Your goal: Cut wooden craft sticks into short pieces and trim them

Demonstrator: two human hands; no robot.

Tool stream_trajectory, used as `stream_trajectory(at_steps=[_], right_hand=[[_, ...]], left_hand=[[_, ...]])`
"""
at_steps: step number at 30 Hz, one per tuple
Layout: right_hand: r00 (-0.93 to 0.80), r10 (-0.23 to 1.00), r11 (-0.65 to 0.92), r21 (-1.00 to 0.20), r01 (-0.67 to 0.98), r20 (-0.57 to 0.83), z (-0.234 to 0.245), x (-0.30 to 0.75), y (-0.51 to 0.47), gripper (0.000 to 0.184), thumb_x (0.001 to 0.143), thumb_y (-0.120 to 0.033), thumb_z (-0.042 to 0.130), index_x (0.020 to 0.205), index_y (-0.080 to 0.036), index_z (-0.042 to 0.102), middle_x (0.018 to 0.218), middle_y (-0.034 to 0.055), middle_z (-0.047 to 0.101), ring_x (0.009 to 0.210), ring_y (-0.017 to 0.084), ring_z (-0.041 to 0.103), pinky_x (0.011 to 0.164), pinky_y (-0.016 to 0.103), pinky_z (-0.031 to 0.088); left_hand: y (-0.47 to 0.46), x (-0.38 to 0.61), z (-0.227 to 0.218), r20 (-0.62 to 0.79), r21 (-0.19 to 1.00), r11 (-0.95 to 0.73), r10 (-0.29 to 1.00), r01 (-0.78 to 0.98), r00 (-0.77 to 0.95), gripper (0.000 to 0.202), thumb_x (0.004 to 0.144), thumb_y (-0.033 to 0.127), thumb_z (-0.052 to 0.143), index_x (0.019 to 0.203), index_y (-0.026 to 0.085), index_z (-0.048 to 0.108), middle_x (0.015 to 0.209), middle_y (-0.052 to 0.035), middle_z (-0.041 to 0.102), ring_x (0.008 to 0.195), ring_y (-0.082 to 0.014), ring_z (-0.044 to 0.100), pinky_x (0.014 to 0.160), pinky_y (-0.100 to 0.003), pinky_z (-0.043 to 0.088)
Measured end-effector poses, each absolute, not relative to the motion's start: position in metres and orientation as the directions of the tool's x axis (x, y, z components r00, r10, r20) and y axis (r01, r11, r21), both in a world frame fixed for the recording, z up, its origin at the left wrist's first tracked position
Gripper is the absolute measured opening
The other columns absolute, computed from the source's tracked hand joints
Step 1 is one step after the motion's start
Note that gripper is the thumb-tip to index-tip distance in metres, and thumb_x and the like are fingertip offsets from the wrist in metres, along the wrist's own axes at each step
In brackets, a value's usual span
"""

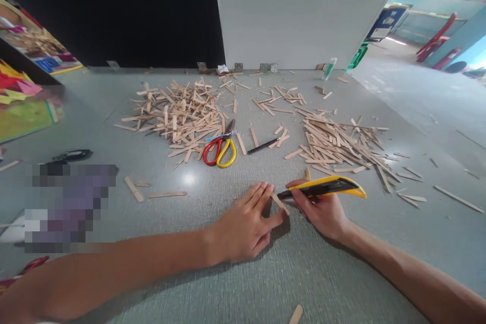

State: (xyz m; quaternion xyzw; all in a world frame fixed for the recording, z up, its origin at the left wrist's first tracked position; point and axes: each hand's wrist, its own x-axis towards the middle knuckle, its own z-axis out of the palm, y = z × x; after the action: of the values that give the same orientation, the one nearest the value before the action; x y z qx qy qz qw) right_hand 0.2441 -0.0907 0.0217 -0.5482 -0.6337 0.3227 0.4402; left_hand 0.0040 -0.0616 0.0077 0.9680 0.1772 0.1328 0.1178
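Observation:
My left hand lies on the grey floor with its fingers pressed together on a short wooden stick, pinning it down. My right hand is closed round a yellow and black utility knife, whose tip points left at the stick. The two hands almost touch over the stick.
Two heaps of wooden craft sticks lie farther out, with red and yellow scissors and a black pen between them. Loose sticks are scattered around. A white panel stands at the back. Coloured paper lies at the left.

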Motion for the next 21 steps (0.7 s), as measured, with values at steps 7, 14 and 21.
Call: stream_trajectory(at_steps=[7, 14, 21], right_hand=[[-0.194, 0.938, 0.345, -0.744, 0.572, 0.286, 0.031, 0.243, -0.089, 0.025, 0.108, -0.04, 0.059, 0.11, -0.025, 0.079, 0.099, 0.0054, 0.085, 0.086, 0.019, 0.082, 0.078, 0.028, 0.067], [-0.281, 0.892, 0.451, -0.698, 0.556, 0.353, 0.035, 0.243, -0.092, 0.021, 0.108, -0.031, 0.057, 0.106, -0.021, 0.076, 0.094, 0.0059, 0.083, 0.078, 0.017, 0.079, 0.072, 0.026, 0.064], [-0.339, 0.876, 0.483, -0.635, 0.604, 0.343, 0.038, 0.25, -0.098, 0.028, 0.111, -0.034, 0.051, 0.094, -0.023, 0.07, 0.077, 0.0022, 0.075, 0.061, 0.015, 0.069, 0.059, 0.024, 0.059]], left_hand=[[-0.062, 0.005, 0.007, 0.236, 0.283, -0.908, 0.378, 0.309, 0.895, 0.056, 0.099, 0.025, 0.065, 0.153, 0.019, 0.053, 0.176, -0.024, 0.034, 0.162, -0.0445, 0.036, 0.129, -0.066, 0.037], [-0.062, 0.004, 0.007, 0.231, 0.285, -0.903, 0.392, 0.323, 0.891, 0.055, 0.099, 0.026, 0.065, 0.153, 0.019, 0.054, 0.176, -0.0236, 0.035, 0.162, -0.0442, 0.036, 0.129, -0.065, 0.039], [-0.062, 0.006, 0.01, 0.201, 0.244, -0.903, 0.403, 0.353, 0.893, 0.054, 0.104, 0.032, 0.062, 0.155, 0.018, 0.052, 0.173, -0.0255, 0.039, 0.159, -0.0446, 0.041, 0.127, -0.063, 0.041]])
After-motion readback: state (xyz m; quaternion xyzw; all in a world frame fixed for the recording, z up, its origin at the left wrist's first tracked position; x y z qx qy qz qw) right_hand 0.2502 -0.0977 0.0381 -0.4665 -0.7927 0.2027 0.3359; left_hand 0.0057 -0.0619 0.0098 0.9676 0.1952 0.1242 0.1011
